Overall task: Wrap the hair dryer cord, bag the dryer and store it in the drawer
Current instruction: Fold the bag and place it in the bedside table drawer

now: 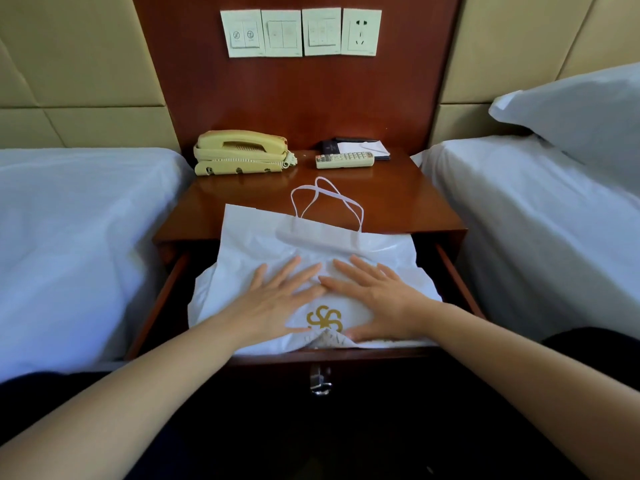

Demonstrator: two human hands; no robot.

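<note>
Room: two beds with white sheets stand on either side of a red-brown wooden nightstand, and beige padded panels cover the wall behind.
Left hand: lies flat, palm down, on the bag, with fingers straight and spread and gripping nothing.
Right hand: also lies flat on the bag with fingers spread; its index fingertip meets the left one.
Bag: white, thin, wrinkled plastic with a gold looped logo. It lies in the open drawer, and its upper part rests over the tabletop edge. The plastic hides what is inside.
Bag handles: two thin white loops lying on the tabletop.
Drawer: pulled out, with wooden sides and a shiny metal pull at the front.
Tabletop: glossy wood carrying a cream telephone with a coiled cord, a pale remote control and a notepad.
</note>
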